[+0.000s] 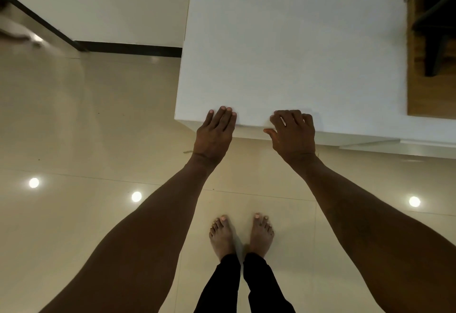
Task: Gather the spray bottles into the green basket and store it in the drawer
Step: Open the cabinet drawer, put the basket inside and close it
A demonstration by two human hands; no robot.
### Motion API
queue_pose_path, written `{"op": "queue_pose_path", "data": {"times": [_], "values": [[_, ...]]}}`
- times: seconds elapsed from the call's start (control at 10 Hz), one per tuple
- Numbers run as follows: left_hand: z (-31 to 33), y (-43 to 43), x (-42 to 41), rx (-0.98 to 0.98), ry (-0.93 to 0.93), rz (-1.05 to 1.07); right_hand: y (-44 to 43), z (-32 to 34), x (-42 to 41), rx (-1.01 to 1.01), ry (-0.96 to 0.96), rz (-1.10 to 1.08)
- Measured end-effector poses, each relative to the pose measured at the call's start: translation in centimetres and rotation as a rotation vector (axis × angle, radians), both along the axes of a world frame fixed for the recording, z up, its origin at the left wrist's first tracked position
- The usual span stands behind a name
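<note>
Drawer unit's white top, left hand, right hand resting flat

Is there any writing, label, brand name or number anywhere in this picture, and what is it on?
None: no text shows anywhere in this view.
The plain white cabinet top is blank, with the left hand and right hand at its near edge.
The brown wooden surface at the right and the glossy beige floor tiles carry no markings either.
</note>
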State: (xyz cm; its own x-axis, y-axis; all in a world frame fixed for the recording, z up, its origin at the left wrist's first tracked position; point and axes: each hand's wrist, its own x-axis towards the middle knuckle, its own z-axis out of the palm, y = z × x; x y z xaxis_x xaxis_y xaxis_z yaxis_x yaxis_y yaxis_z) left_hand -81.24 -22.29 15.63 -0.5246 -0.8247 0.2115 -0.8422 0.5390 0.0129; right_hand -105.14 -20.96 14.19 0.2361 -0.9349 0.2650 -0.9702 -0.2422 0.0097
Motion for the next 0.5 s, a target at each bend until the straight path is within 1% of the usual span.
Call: {"op": "queue_pose_path", "data": {"times": [0.2, 0.3, 0.4, 0.5], "values": [[-0.5, -0.5, -0.1, -0.085, 0.028, 0.007, -0.3, -0.3, 0.0, -0.05, -0.004, 0.026], [-0.4, -0.4, -0.4, -0.077, 0.017, 0.018, -0.3, -0.1, 0.3, -0.029, 0.016, 0.014], [1.0, -0.3, -0.8, 0.096, -0.041, 0.085, -0.2, 1.4, 0.8, 0.113, 0.018, -0.056], [2.1, -0.7, -1.7, 0.238, -0.074, 0.156, -0.7, 2.9, 1.4, 0.218, -0.038, -0.094]]}}
